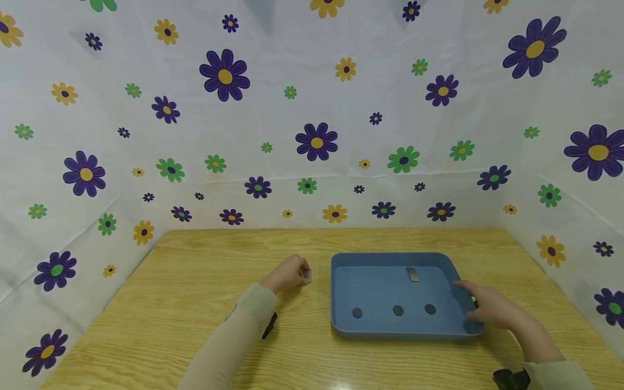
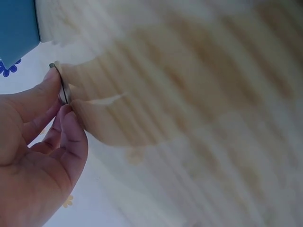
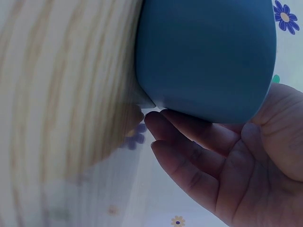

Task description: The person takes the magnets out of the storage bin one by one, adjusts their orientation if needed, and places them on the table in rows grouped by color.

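Over the wooden table, left of the blue tray [image 1: 380, 331], my left hand [image 1: 288, 272] pinches a small thin grey rectangular plate [image 1: 308, 275] between thumb and fingertips. The left wrist view shows this plate [image 2: 63, 85] nearly edge-on. My right hand [image 1: 494, 306] grips the tray's right wall. In the right wrist view, fingers [image 3: 189, 175] lie along the outside of the tray [image 3: 203, 61], with part of the thumb hidden behind it. Inside the tray are a similar rectangular plate [image 1: 413, 274] and three dark round discs [image 1: 398, 310].
The wooden table [image 1: 219, 254] stands against a white flowered cloth [image 1: 273, 119] at the back and sides. Dark wrist straps [image 1: 511, 379] show on both arms.
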Motion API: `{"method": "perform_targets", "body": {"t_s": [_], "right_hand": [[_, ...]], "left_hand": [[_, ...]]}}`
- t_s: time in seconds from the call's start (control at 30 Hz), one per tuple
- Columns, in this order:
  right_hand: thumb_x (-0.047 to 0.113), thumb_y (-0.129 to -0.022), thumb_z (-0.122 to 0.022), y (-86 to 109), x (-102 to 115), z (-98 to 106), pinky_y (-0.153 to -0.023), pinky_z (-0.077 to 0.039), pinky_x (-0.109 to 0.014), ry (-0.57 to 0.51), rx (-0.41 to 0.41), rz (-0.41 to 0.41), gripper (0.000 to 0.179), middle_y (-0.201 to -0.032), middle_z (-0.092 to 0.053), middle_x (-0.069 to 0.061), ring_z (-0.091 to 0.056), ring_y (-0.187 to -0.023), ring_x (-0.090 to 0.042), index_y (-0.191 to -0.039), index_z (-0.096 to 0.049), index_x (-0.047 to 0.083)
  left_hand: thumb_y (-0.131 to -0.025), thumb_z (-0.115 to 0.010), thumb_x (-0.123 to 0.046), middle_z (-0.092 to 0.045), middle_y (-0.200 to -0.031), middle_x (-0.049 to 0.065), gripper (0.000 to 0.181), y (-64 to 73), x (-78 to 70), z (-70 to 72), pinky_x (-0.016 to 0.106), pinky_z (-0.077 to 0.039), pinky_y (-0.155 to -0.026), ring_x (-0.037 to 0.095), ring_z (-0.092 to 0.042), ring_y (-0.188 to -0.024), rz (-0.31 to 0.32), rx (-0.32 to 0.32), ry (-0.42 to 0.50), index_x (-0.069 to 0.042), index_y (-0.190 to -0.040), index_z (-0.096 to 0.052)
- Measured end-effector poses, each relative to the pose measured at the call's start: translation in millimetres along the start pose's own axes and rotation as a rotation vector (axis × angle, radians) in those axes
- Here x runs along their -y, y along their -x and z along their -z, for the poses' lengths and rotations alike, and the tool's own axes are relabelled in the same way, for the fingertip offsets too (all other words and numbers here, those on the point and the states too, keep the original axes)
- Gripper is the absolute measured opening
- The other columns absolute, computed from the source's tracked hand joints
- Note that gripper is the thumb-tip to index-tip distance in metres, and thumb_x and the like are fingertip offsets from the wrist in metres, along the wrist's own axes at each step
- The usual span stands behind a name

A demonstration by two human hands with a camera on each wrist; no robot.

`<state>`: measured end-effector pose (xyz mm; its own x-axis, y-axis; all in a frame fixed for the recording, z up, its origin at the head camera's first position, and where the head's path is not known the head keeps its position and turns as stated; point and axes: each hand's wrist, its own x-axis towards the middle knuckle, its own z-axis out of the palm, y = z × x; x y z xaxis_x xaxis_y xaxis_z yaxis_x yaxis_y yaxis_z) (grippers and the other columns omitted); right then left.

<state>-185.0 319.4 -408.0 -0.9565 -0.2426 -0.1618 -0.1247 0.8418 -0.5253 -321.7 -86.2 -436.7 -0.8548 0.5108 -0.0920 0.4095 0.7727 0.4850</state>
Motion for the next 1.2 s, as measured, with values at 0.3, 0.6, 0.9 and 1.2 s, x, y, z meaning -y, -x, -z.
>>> {"method": "perform_targets", "body": {"t_s": [0.3,0.6,0.9,1.2], "right_hand": [[-0.008,-0.065,-0.062,-2.3,2,2,-0.061,-0.043,-0.034,-0.004,0.017,-0.013,0.065,-0.117,-0.037,-0.042,-0.046,-0.099,-0.050,-0.123,-0.034,-0.017],[-0.007,-0.065,-0.063,-7.7,5,8,-0.071,-0.045,-0.045,0.008,0.022,-0.021,0.064,-0.118,-0.037,-0.042,-0.045,-0.100,-0.050,-0.122,-0.036,-0.017],[-0.007,-0.066,-0.063,-9.4,5,5,-0.070,-0.046,-0.044,0.025,0.017,-0.028,0.064,-0.117,-0.038,-0.041,-0.045,-0.100,-0.050,-0.122,-0.036,-0.017],[-0.007,-0.066,-0.064,-7.1,4,-2,-0.071,-0.046,-0.045,0.032,-0.010,-0.023,0.064,-0.117,-0.038,-0.041,-0.045,-0.100,-0.050,-0.122,-0.035,-0.017]], "left_hand": [[-0.078,-0.067,-0.008,-0.051,-0.098,0.013,0.031,-1.0,4.9,2.4,0.030,-0.045,-0.068,0.020,-0.052,-0.083,-0.008,0.025,0.054,0.006,-0.105,-0.057],[-0.080,-0.066,-0.011,-0.045,-0.119,0.021,0.045,-4.3,9.3,20.9,0.035,-0.047,-0.076,0.030,-0.053,-0.099,-0.008,0.036,0.205,0.006,-0.118,-0.049],[-0.084,-0.062,-0.014,-0.048,-0.118,0.017,0.042,-11.3,19.5,24.1,0.035,-0.046,-0.077,0.027,-0.053,-0.099,-0.083,-0.029,0.279,0.004,-0.119,-0.049],[-0.085,-0.060,-0.012,-0.048,-0.118,0.020,0.043,-7.0,-5.0,25.9,0.036,-0.045,-0.079,0.028,-0.052,-0.100,-0.126,-0.095,0.314,0.004,-0.122,-0.046]]}}
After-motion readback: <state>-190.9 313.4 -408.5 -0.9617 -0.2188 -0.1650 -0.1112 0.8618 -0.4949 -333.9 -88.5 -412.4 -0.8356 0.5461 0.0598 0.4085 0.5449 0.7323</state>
